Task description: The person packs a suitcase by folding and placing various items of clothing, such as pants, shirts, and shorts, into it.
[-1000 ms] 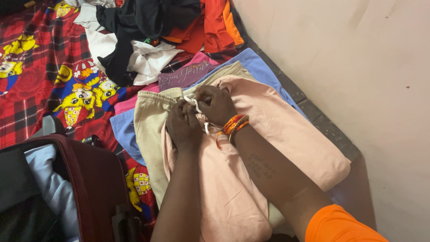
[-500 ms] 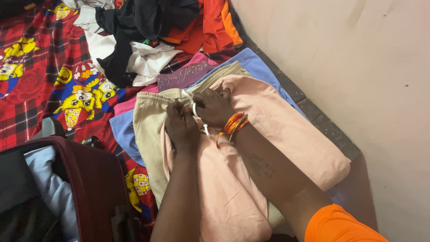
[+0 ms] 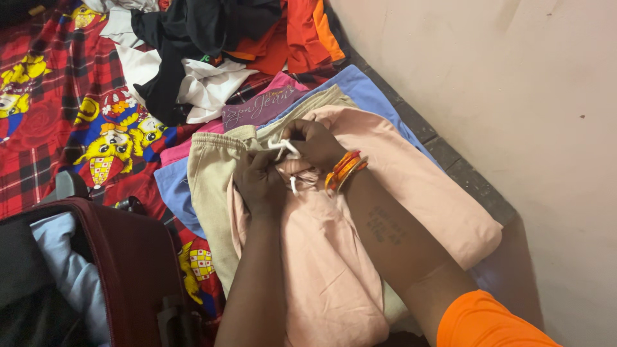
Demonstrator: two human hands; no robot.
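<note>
Pale pink trousers [image 3: 398, 173] lie folded on top of beige trousers [image 3: 209, 170] on the bed. At the pink waistband both hands work a white drawstring [image 3: 285, 149]. My left hand [image 3: 258, 181] pinches one end of the cord. My right hand [image 3: 313, 144], with orange and red bangles on its wrist, grips the other end just beside it. The cord loops between the two sets of fingers, and a short tail hangs below them.
Under the trousers lie a blue garment [image 3: 172, 186] and a pink one [image 3: 263, 106]. A heap of black, white and orange clothes [image 3: 205, 45] sits at the top. An open maroon suitcase [image 3: 128, 257] stands at lower left on the red cartoon-print sheet [image 3: 45, 122]. A cream wall [image 3: 514, 96] runs along the right.
Both hands have shifted slightly up toward the waistband, and the right hand has pulled the cord into a loop between them.
</note>
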